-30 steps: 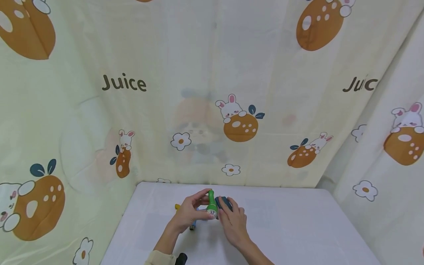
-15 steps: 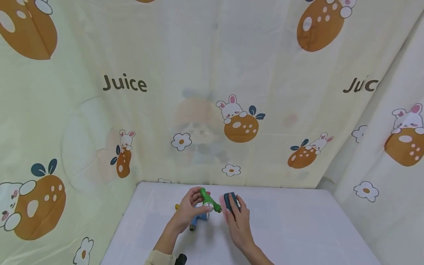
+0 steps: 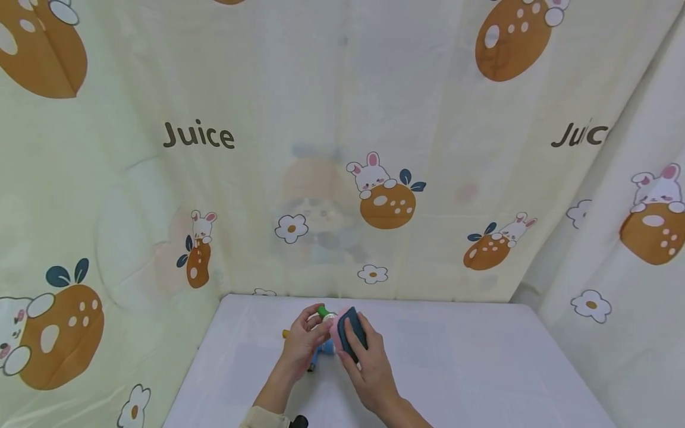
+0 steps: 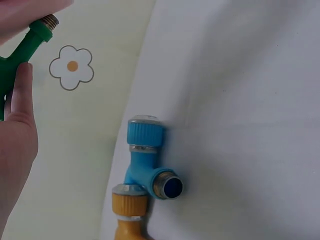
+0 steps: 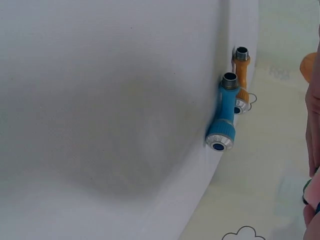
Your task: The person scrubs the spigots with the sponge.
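Note:
My left hand (image 3: 301, 349) grips a green pipe fitting (image 3: 323, 311), raised above the table. The left wrist view shows the fitting's (image 4: 27, 47) threaded metal end, beside the sponge's (image 4: 27, 15) pink side. My right hand (image 3: 371, 371) holds this sponge (image 3: 344, 318), dark blue on one face and pink on the other, with its pink face turned towards the fitting. Sponge and left fingers hide most of the fitting in the head view; whether the sponge presses on it, I cannot tell. Below lies a branched blue pipe fitting (image 4: 142, 167) with a ribbed collar and threaded outlet.
A yellow-orange pipe fitting (image 5: 241, 75) lies close beside the blue one on the white table (image 3: 455, 362). A printed curtain (image 3: 299, 178) hangs behind the table and along both sides.
The right hand moved the sponge right, away from the green pipe fitting, then back left and over it, pink face towards it. The left hand tilted the fitting.

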Demonstrator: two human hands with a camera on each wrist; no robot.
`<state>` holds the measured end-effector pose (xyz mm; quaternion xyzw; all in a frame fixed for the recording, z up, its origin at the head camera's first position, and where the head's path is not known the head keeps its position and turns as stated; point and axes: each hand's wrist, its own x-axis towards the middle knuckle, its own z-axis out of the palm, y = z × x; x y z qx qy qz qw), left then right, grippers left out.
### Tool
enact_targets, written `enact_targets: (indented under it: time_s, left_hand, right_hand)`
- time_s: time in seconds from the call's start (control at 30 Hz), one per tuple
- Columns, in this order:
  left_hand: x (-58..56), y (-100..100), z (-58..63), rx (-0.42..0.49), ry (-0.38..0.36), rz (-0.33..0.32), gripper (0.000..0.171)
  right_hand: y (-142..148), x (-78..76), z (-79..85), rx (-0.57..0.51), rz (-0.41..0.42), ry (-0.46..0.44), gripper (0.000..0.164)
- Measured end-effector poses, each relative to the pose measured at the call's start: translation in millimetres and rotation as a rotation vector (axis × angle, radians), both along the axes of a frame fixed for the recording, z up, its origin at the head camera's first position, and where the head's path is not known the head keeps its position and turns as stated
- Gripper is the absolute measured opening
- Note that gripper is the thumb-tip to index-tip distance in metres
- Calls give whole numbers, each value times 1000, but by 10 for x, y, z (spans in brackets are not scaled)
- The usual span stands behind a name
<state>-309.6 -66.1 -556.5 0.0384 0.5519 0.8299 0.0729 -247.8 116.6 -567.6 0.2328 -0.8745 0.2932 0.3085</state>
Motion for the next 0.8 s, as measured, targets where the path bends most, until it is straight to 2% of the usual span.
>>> enact_targets:
  time_s: [0.13,0.37,0.8]
  left_hand:
    - [9,21,-22,-1,-7,21,65]
    - [18,38,-38,-24,-16,62,68]
    - [38,73,-32,-60,-48,96,69]
  right_hand:
    - [-3,-12,47,51,-34,3,66]
    - [-3,-19,79,100,-87,-55,62]
    - [26,-63,28,100,-84,-107,61]
